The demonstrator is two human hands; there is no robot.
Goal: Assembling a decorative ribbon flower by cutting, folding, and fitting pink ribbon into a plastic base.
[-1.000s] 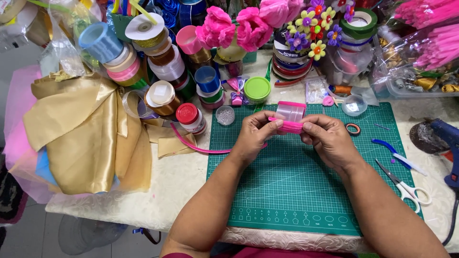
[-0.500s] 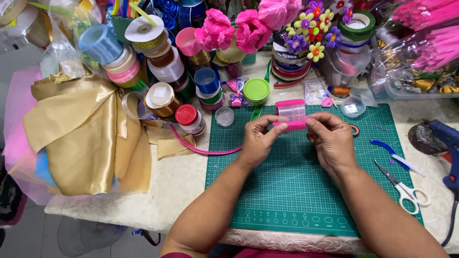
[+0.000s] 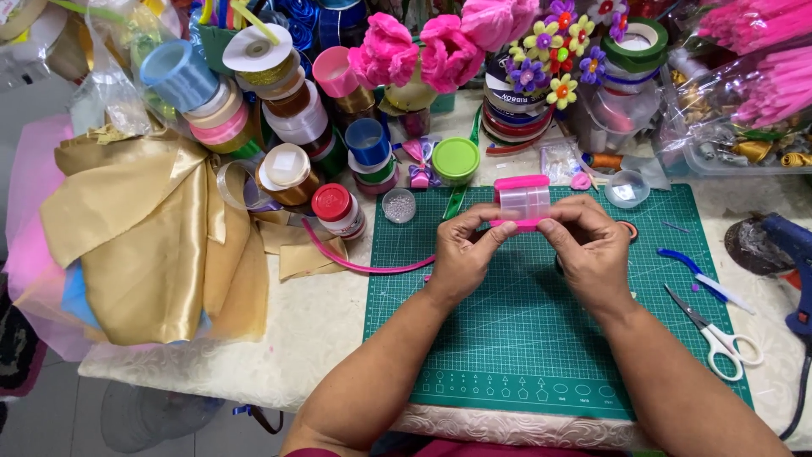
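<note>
Both hands hold a small clear plastic box with a pink lid and base [image 3: 523, 201] above the far part of a green cutting mat [image 3: 507, 338]. My left hand [image 3: 463, 254] pinches its left side with thumb and fingers. My right hand [image 3: 588, 245] grips its right side the same way. A pink ribbon strip [image 3: 355, 258] curves across the table from the mat's left edge toward a red-capped jar [image 3: 337, 209].
Spools of ribbon [image 3: 279, 110] crowd the back left, pink fabric flowers [image 3: 423, 46] the back middle. Gold satin cloth [image 3: 144, 237] lies left. White-handled scissors [image 3: 719, 334] and a blue tool [image 3: 689, 271] lie on the mat's right; a blue glue gun [image 3: 791, 254] sits far right.
The hands and the box have shifted slightly toward me and to the right over the mat; the grip on both sides is the same.
</note>
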